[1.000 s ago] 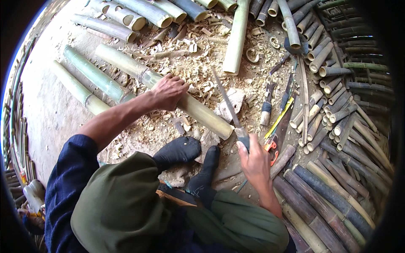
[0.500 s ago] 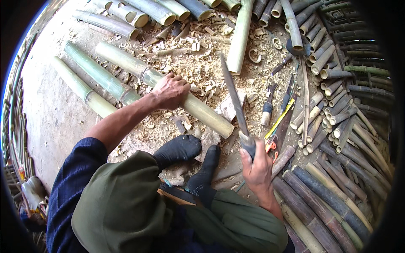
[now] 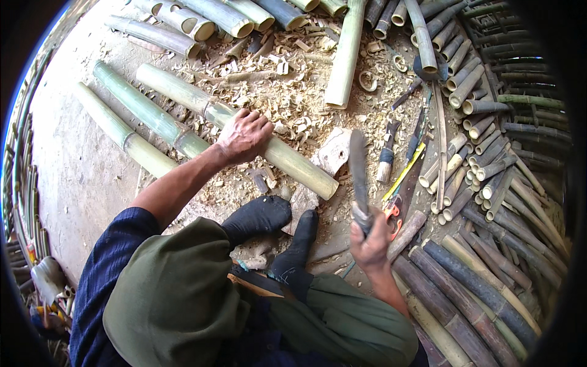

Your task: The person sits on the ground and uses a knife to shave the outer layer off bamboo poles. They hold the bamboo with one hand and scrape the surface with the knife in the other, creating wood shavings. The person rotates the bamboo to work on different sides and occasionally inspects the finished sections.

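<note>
No words, numbers, labels or signs can be read; the yellow strip (image 3: 405, 174), just beyond the fingers of the right hand (image 3: 370, 243), is too small to make out any marks; the orange object (image 3: 392, 212) close beside those fingers is partly hidden; the pale container (image 3: 48, 280), well left of the left hand's (image 3: 246, 137) fingers, is too blurred to read.

Under the left grip (image 3: 246, 136), the bamboo pole (image 3: 298, 165) looks smooth with a faint sheen. In the right grip (image 3: 370, 241), the knife (image 3: 359, 171) has a dull, dark metal blade. Beyond the left grip lie rough, matt shavings (image 3: 302, 110); below it, matt black cloth socks (image 3: 260, 217).
</note>
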Available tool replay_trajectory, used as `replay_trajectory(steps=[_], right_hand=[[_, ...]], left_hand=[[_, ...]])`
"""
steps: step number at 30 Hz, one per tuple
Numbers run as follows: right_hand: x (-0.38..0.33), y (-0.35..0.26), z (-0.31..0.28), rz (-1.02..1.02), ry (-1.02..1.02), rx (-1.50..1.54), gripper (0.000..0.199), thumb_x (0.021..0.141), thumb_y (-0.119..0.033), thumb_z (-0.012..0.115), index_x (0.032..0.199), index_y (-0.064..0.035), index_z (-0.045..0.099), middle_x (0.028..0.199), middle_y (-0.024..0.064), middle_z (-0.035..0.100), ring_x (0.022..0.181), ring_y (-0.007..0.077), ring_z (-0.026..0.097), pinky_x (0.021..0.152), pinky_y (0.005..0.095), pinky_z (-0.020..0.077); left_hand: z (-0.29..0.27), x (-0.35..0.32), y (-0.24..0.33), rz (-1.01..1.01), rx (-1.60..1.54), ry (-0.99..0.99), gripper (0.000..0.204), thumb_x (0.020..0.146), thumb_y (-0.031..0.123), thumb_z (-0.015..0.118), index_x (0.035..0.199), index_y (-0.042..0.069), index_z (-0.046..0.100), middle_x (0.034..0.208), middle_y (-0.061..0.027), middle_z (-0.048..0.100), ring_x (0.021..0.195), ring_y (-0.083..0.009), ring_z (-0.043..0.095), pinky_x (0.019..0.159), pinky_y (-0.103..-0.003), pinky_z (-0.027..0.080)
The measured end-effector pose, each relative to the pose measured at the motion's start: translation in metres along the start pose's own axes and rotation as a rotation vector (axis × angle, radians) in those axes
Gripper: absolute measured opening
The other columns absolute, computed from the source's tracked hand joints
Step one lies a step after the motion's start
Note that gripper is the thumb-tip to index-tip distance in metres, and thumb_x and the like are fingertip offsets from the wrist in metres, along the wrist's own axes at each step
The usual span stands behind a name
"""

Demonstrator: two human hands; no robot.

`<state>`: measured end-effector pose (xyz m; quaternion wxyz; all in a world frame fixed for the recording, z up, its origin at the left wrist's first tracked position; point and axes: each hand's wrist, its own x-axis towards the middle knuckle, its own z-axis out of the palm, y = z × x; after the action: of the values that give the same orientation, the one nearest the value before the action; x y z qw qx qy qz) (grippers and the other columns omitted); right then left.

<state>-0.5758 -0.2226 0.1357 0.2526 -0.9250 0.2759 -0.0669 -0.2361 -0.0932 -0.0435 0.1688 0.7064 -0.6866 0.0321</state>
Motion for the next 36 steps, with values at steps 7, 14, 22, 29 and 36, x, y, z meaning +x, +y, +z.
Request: replay_trajectory(steps=[7, 14, 22, 29, 36], right_hand=[[0.016, -0.004, -0.005, 0.199, -0.263, -0.148, 0.029, 0.106, -0.028, 0.065, 0.108, -0.0007, 0.054, 0.087, 0.0312, 0.071, 0.078, 0.0506, 0.072, 0.064, 0.0549, 0.0567], [-0.014, 0.035, 0.034, 0.230, -0.231, -0.180, 0.026, 0.102, -0.018, 0.069, 0.115, 0.0016, 0.058, 0.086, 0.0293, 0.072, 0.074, 0.0474, 0.074, 0.063, 0.0561, 0.0557], [0.023, -0.034, -0.014, 0.043, -0.069, 0.085, 0.025, 0.104, -0.021, 0.069, 0.107, -0.0010, 0.054, 0.077, 0.0271, 0.068, 0.072, 0.0491, 0.071, 0.063, 0.0556, 0.0557], [-0.004, 0.034, 0.020, 0.304, -0.363, -0.340, 0.032, 0.106, -0.030, 0.066, 0.107, -0.0011, 0.053, 0.080, 0.0284, 0.071, 0.072, 0.0514, 0.071, 0.062, 0.0584, 0.0560], [0.016, -0.031, -0.023, 0.023, 0.004, 0.126, 0.027, 0.105, -0.022, 0.068, 0.109, 0.0010, 0.055, 0.080, 0.0248, 0.068, 0.071, 0.0483, 0.070, 0.062, 0.0532, 0.0553]], left_hand=[[0.002, 0.000, -0.001, -0.040, 0.046, -0.112, 0.025, 0.089, 0.023, 0.073, 0.104, 0.007, 0.063, 0.096, -0.0097, 0.065, 0.092, -0.0245, 0.064, 0.086, -0.044, 0.050], [-0.001, 0.003, 0.003, -0.007, -0.013, -0.035, 0.023, 0.085, 0.020, 0.070, 0.101, 0.005, 0.061, 0.093, -0.0115, 0.062, 0.090, -0.0274, 0.062, 0.085, -0.046, 0.047], [0.001, -0.010, -0.003, -0.040, 0.051, -0.067, 0.020, 0.090, 0.020, 0.070, 0.098, 0.006, 0.060, 0.092, -0.0105, 0.061, 0.089, -0.0267, 0.062, 0.086, -0.045, 0.047], [0.006, 0.000, 0.011, -0.013, 0.025, 0.002, 0.023, 0.090, 0.019, 0.070, 0.107, 0.005, 0.063, 0.095, -0.0100, 0.063, 0.094, -0.0265, 0.063, 0.091, -0.045, 0.048], [0.003, -0.016, 0.005, -0.049, 0.135, 0.030, 0.025, 0.099, 0.027, 0.066, 0.114, 0.008, 0.061, 0.101, -0.0092, 0.063, 0.099, -0.0249, 0.063, 0.094, -0.043, 0.048]])
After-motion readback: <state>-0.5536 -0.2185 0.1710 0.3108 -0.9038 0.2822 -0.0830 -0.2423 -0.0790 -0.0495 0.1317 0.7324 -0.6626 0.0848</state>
